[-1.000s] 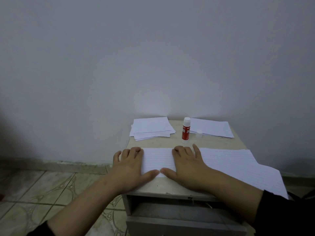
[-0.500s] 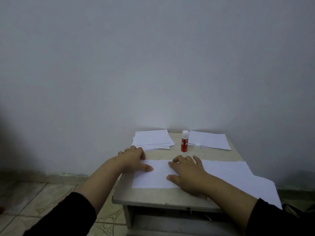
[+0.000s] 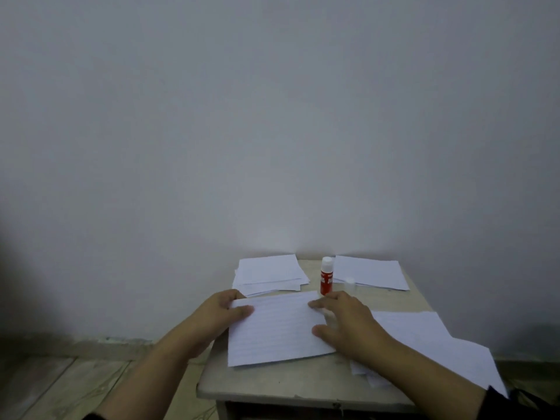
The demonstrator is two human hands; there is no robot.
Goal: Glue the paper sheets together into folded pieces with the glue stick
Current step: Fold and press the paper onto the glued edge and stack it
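Left hand (image 3: 219, 310) at the far left corner of a folded lined sheet (image 3: 278, 327), thumb on top and fingers (image 3: 233, 295) curled under the edge, pinching that corner. Right hand (image 3: 348, 322) on the sheet's right edge, fingers nearly straight and spread, fingertips and thumb pressing down on the paper without gripping it. Sheet lying near the front middle of a small beige desk (image 3: 272, 386), slightly askew, left edge reaching the desk's left side.

Red glue stick (image 3: 326, 276) with white top standing upright just beyond the right hand, between two paper stacks at the back. Small clear cap (image 3: 349, 281) beside it to the right, resting at the near edge of the right stack (image 3: 371, 271). Left stack (image 3: 268, 272) of several white sheets, loosely fanned, just beyond the left hand. More lined sheets (image 3: 433, 344) spread under and to the right of the right forearm, overhanging the desk's right edge. Dark sleeve (image 3: 509, 404) at the right wrist. Plain pale wall (image 3: 272, 116) behind; tiled floor (image 3: 60, 383) at lower left.
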